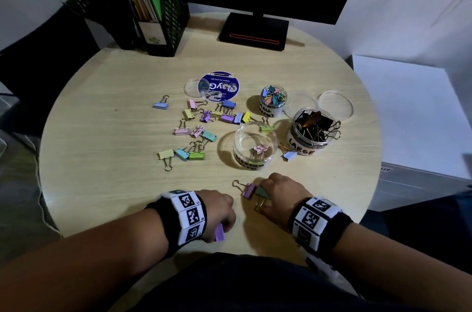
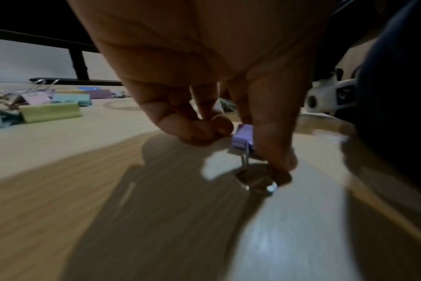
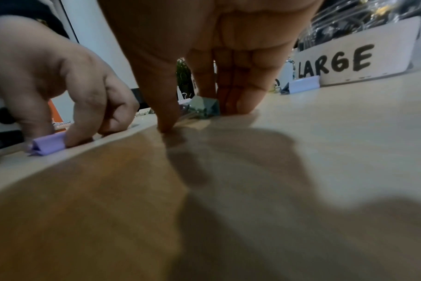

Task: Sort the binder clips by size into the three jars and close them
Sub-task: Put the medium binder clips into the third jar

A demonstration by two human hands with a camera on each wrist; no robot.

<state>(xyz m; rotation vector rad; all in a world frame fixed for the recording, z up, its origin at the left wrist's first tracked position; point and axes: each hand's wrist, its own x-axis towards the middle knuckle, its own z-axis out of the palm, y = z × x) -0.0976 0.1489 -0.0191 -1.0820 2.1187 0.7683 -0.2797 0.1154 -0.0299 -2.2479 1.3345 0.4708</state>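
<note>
the sorting is judged partly done: the large jar [image 1: 310,141] is packed with black clips, the small jar [image 1: 273,102] behind it holds small ones, while the medium jar [image 1: 254,149] beside it holds one pink clip. many pastel clips [image 1: 201,122] remain on the worktop [image 1: 102,120], and all three jars are uncapped, their lids [image 1: 335,104] lying nearby. nearer than the medium jar, a purple clip [image 2: 243,136] is pinched by the curled fingers of the left hand [image 1: 217,212]; a green clip [image 1: 261,193] is bracketed by the right hand [image 1: 281,193], thumb and fingers pressed to the worktop.
</note>
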